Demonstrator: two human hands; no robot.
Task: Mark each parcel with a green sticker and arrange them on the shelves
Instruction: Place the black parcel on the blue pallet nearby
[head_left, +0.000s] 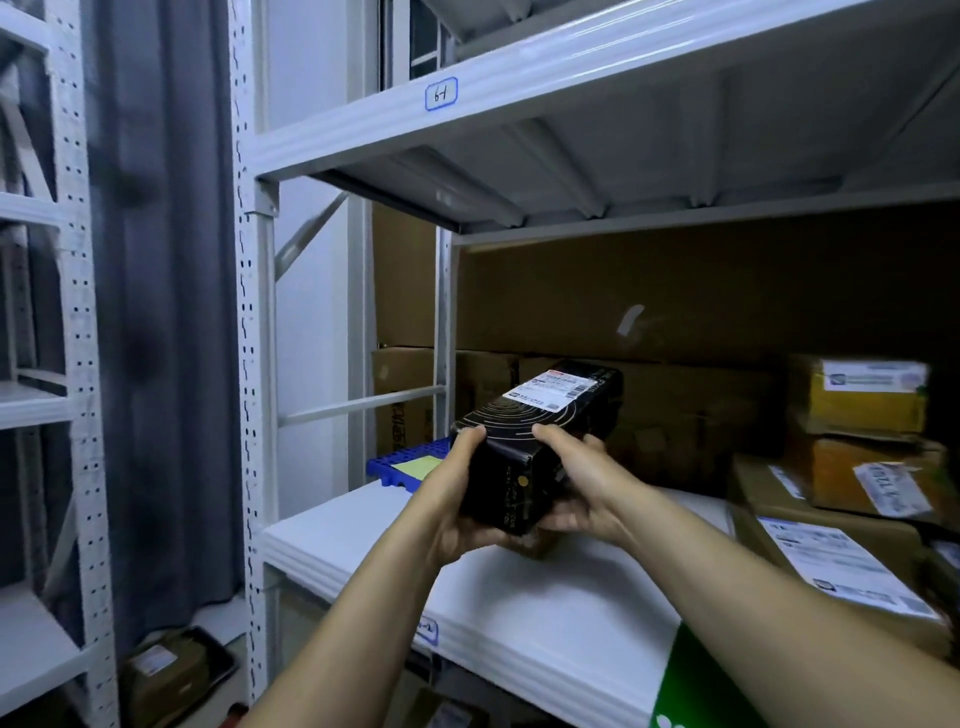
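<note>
step: shelving | hands: my left hand (457, 499) and right hand (582, 488) both clamp the box (530, 441) near end | box: above the shelf (493, 613), far end pointing in | risk: brown parcels (852, 467) crowd the right; drifting right could jam it

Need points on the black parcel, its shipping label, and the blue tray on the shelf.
black parcel (519, 421): head view, top face with the swirl pattern.
shipping label (558, 388): head view, centre of the white label.
blue tray (378, 467): head view, left front edge.
</note>
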